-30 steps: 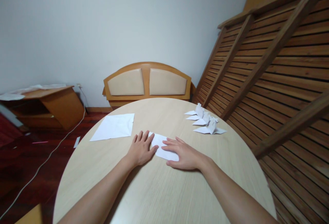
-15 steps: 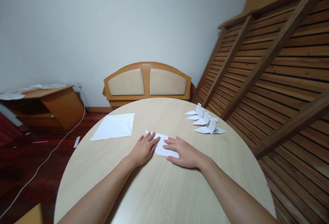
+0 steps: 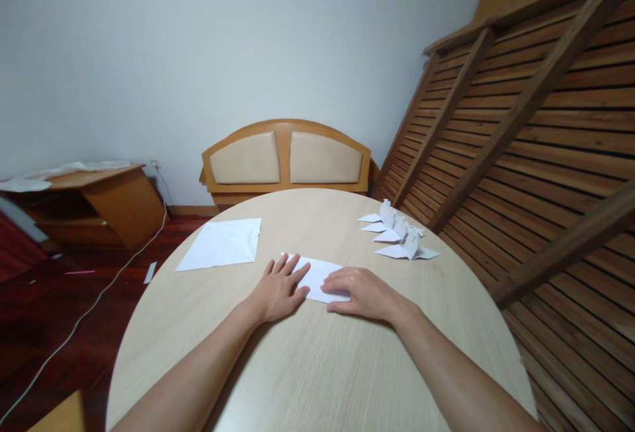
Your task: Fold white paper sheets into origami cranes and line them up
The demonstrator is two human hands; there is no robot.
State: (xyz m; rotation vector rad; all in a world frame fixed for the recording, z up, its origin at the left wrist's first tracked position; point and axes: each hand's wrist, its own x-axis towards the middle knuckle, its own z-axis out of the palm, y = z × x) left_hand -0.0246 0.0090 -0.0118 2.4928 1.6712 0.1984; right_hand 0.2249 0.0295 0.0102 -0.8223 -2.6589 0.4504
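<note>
midway across the table (image 3: 297,366), white paper (image 3: 316,274) lies, long axis ten to four o'clock. left hand (image 3: 278,291), fingers fanned, rests toward its ten-o'clock end; right hand (image 3: 366,292), half-curled, thumb apart, touches the four-o'clock end; neither nearer, neither visibly gripping.

The piece of paper (image 3: 317,280) looks smooth and matt, as do the paper sheet (image 3: 221,243) and the crisp paper birds (image 3: 411,245), on a surface (image 3: 297,366) of pale, fine-grained wood finish with a soft sheen, while the floor (image 3: 119,300) looks like glossy dark wood and the slatted panel (image 3: 560,134) like rougher, duller timber.
</note>
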